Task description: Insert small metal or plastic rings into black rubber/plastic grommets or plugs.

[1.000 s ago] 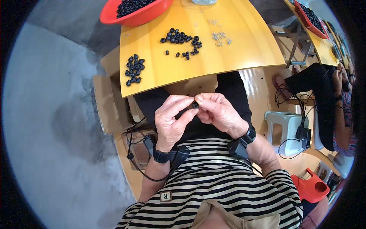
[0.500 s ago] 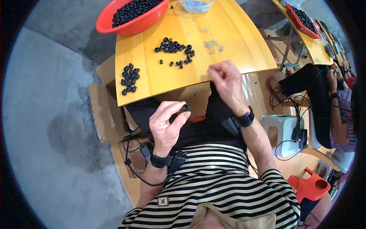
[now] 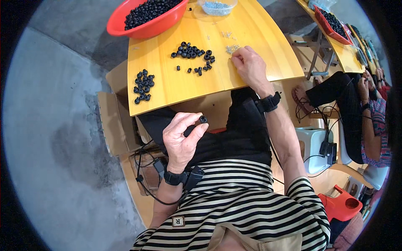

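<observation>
L hand (image 3: 179, 140): thumb + fingertips clamped on a black ring-like part (image 3: 203, 120), hole facing roughly up at the cam. It's held off the bench, over the lap, on the near side of the bench edge. R hand (image 3: 253, 67): over the bench, fingers curled, thumb + index tips close to each other, right by the pile of small clear pcs (image 3: 231, 49). Can't tell if tips are together or pinching a pc, too small.

Black straps on both wrists; L one (image 3: 173, 178) has a box-shaped module + cable.

Bench (image 3: 268, 46), yellow wood: loose cluster of black parts (image 3: 190, 52) approx mid, L of the clear pcs. Second black group (image 3: 143, 86) near the L edge, well apart from the first. Few stray clear pcs just beyond the pile.

Far L corner: red basin (image 3: 153, 30) w/ lots of black parts. Beside it, to the R, clear tub (image 3: 228, 11) w/ bluish-clear pcs.

Off bench: cardboard box (image 3: 109, 125) on L, white stool (image 3: 309, 138) on R; co-worker (image 3: 374, 134) seated far R.
</observation>
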### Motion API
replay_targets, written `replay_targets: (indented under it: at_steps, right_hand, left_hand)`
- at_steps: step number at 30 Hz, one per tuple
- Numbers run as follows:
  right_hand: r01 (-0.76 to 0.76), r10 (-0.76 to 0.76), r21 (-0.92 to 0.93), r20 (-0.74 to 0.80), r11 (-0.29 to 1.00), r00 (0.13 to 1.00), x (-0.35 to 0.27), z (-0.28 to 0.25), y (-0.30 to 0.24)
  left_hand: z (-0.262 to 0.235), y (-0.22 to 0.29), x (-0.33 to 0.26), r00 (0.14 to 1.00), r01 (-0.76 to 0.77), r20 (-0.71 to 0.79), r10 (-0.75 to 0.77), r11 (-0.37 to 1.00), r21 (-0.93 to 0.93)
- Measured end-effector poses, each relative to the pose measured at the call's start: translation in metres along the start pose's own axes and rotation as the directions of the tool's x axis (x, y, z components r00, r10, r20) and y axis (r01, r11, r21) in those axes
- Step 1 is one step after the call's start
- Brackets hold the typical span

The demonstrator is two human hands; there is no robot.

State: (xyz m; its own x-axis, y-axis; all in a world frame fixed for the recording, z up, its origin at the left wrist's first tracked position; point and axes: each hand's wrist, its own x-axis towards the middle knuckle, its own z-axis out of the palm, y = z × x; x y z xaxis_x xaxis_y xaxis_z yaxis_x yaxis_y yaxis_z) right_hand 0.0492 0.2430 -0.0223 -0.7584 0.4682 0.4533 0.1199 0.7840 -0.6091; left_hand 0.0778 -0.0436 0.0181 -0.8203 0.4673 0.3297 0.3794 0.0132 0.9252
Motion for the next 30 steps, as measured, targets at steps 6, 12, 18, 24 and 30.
replay_targets:
  at_steps: [6, 12, 18, 24, 30]
  right_hand:
    - [-0.148, 0.155, 0.399, 0.015, 0.905, 0.988, 0.017, -0.021, 0.008]
    - [-0.22, 0.201, 0.357, 0.09, 0.908, 0.975, 0.009, -0.019, 0.016]
    - [-0.205, 0.221, 0.422, 0.011, 0.883, 0.975, -0.004, -0.016, 0.022]
    - [-0.052, 0.044, 0.203, 0.042, 0.978, 0.998, -0.002, -0.014, 0.011]
    - [0.012, -0.015, 0.036, 0.091, 0.999, 0.996, 0.005, -0.01, 0.002]
  left_hand:
    - [0.003, -0.002, 0.001, 1.0, -0.027, 0.01, 0.027, 1.0, 0.0]
    - [0.004, 0.001, 0.001, 0.999, -0.042, 0.007, 0.042, 0.999, 0.0]
    - [0.005, 0.004, 0.005, 0.999, -0.046, -0.015, 0.046, 0.998, 0.032]
    - [0.004, 0.002, 0.004, 0.999, -0.031, 0.01, 0.031, 1.0, 0.001]
    - [0.004, 0.003, 0.004, 1.0, -0.03, 0.009, 0.03, 0.999, -0.011]
